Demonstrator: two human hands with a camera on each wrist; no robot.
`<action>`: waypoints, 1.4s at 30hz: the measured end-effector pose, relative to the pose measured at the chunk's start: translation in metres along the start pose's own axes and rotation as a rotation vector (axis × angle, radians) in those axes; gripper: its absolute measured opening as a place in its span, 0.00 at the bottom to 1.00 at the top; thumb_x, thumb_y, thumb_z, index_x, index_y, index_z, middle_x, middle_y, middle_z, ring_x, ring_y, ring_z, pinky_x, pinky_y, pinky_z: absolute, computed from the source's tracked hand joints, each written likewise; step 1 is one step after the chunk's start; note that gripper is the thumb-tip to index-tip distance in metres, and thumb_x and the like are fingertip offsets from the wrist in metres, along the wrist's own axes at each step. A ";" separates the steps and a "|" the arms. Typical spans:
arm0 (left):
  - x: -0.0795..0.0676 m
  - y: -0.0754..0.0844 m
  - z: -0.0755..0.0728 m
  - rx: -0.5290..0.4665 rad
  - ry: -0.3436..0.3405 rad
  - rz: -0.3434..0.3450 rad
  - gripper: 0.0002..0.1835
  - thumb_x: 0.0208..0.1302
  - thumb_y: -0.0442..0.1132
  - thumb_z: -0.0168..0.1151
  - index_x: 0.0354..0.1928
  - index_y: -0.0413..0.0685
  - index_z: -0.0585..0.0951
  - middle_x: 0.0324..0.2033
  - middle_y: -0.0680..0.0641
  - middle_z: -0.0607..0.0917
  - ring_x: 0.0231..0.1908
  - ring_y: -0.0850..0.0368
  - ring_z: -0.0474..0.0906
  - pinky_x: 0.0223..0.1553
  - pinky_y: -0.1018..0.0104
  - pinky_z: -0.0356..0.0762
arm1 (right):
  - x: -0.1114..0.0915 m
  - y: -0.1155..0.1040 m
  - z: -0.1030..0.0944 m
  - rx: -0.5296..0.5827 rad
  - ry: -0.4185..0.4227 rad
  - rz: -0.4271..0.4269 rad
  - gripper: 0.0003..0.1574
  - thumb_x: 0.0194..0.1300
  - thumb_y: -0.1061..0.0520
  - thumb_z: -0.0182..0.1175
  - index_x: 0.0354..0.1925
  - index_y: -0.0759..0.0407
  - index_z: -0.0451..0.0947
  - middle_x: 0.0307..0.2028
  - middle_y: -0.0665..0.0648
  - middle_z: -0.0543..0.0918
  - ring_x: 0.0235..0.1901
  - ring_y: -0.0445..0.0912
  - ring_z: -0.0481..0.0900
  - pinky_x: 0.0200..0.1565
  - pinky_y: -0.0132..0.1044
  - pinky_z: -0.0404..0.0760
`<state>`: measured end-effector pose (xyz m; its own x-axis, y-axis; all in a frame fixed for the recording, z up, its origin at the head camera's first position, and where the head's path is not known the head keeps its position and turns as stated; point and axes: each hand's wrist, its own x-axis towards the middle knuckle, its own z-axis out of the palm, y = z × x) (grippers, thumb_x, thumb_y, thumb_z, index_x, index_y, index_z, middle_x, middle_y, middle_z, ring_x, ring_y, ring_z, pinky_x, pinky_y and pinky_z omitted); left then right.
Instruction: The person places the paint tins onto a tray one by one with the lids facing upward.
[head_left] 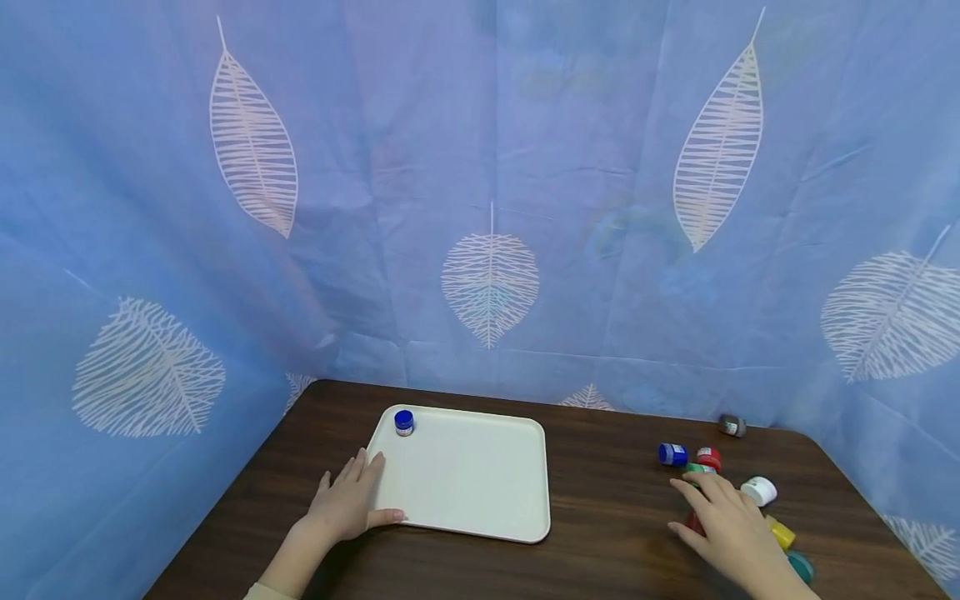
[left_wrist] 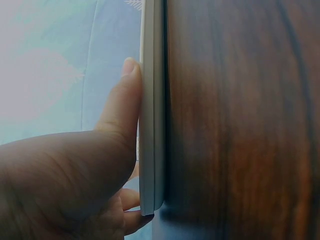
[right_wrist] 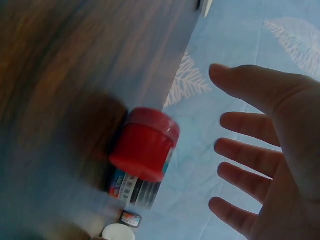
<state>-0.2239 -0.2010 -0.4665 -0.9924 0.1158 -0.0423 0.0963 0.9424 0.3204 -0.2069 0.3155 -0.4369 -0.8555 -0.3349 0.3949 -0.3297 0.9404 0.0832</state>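
A white rectangular tray [head_left: 465, 475] lies on the dark wooden table, with a small blue-lidded paint jar [head_left: 404, 422] standing in its far left corner. My left hand [head_left: 345, 504] rests at the near left corner, fingers spread on the left rim and thumb along the near rim. The left wrist view shows the thumb [left_wrist: 122, 97] against the tray's edge. On the right, my right hand [head_left: 723, 525] hovers over a group of paint jars, fingers apart and holding nothing. Below it is a red jar [right_wrist: 142, 145], mostly hidden in the head view.
Around the right hand lie a blue jar [head_left: 672, 454], another red jar [head_left: 708, 457], a green jar [head_left: 697, 469], a white jar [head_left: 759, 491], a yellow jar [head_left: 781, 532] and a teal jar [head_left: 801, 567]. Farther back is a dark jar [head_left: 732, 426]. Blue leaf-patterned cloth [head_left: 585, 317] hangs behind the table.
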 end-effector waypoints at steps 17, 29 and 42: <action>-0.001 -0.002 0.002 -0.009 -0.004 0.003 0.57 0.50 0.71 0.63 0.72 0.38 0.60 0.72 0.26 0.56 0.71 0.28 0.55 0.62 0.22 0.49 | -0.005 0.019 0.011 -0.037 -0.199 0.019 0.31 0.42 0.41 0.77 0.42 0.55 0.83 0.45 0.56 0.81 0.50 0.58 0.76 0.45 0.62 0.77; 0.000 -0.001 0.001 -0.011 0.000 0.004 0.57 0.50 0.71 0.63 0.72 0.39 0.60 0.72 0.27 0.56 0.71 0.29 0.55 0.62 0.22 0.50 | -0.004 0.022 0.012 -0.068 -0.218 0.020 0.25 0.41 0.45 0.78 0.36 0.54 0.81 0.43 0.57 0.80 0.50 0.58 0.76 0.44 0.61 0.77; 0.000 -0.001 0.001 -0.018 0.005 0.006 0.57 0.50 0.71 0.64 0.72 0.38 0.60 0.72 0.27 0.56 0.71 0.29 0.55 0.62 0.22 0.50 | -0.001 0.014 0.013 -0.001 -0.174 -0.017 0.25 0.41 0.45 0.79 0.36 0.51 0.80 0.42 0.54 0.82 0.47 0.54 0.79 0.41 0.58 0.79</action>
<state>-0.2235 -0.2014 -0.4672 -0.9922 0.1198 -0.0355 0.1009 0.9359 0.3376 -0.2157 0.3286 -0.4483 -0.9060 -0.3560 0.2290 -0.3447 0.9345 0.0891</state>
